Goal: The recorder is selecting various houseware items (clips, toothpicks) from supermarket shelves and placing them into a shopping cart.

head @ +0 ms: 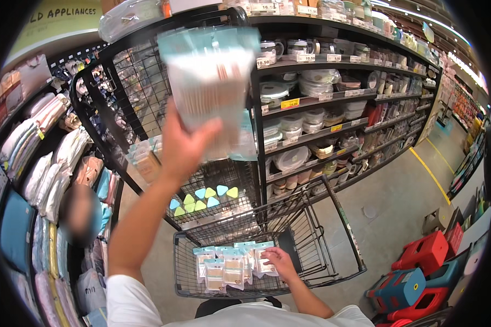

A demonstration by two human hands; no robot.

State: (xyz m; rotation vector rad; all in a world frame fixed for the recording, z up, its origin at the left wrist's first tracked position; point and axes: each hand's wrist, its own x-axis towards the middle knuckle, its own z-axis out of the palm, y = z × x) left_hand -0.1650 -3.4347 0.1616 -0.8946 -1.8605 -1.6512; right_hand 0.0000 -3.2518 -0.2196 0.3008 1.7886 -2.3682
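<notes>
Raised in front of a black wire display rack, my left hand grips a clear plastic packet with a teal top; thin tan sticks show inside, blurred. My right hand is low over the shopping cart, its fingers at the rightmost of several similar packets piled there. Whether it grips that packet I cannot tell. More teal-topped packets hang on the rack behind and below my left hand. A lower rack basket holds green and blue triangular-topped items.
Shelves of food containers and mugs run along the right behind the cart. Packed textiles fill shelves on the left. Red and blue plastic stools lie stacked at the lower right. Yellow lines mark the grey floor.
</notes>
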